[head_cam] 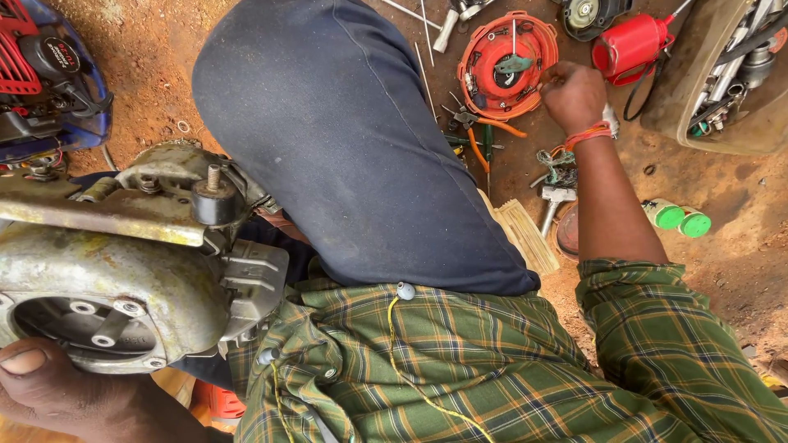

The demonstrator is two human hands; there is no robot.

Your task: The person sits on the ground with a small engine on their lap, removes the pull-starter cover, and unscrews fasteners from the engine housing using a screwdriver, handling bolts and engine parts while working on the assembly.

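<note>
Grime coats the grey engine housing (115,303) gripped by the left hand (49,394); right hand (573,94) pinches something unclear.

Right hand (572,94) reaches a red cover (506,64) on the dirt floor (730,254); left hand (49,394) holds a grimy engine (123,271).

Green-and-yellow plaid shirt (492,361), dark navy trousers (345,139), orange-red round cover (505,66), grey metal engine casing (107,279)
</note>
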